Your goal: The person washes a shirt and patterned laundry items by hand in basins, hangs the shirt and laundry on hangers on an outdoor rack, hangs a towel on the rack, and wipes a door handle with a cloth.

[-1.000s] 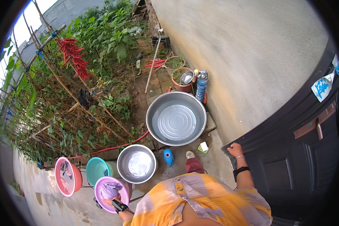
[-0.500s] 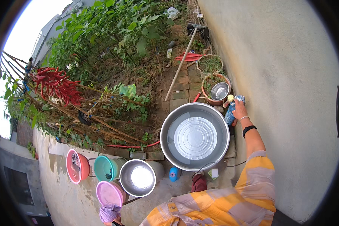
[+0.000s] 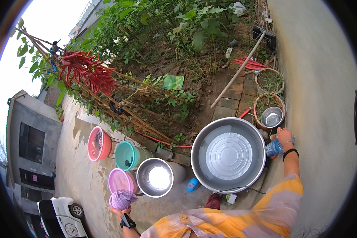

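At the lower left, my left hand is closed round a bunched light purple cloth, held in front of the pink bucket. Off to the right, beside the wall, my right hand wraps round the upper part of a blue plastic bottle; its cap is hidden by the hand. Between my two arms stands a large metal tub of water. The bottle is just beyond the tub's right rim.
A metal pot, a teal bucket and a coral bucket stand left of the tub. A blue container sits near my foot. Planters, one holding a small metal bowl, line the wall. A pole lies beyond.
My view has swung left, so the scene sits further right. My left hand has come fully into view with the purple cloth. My right hand now covers the bottle's capped end.
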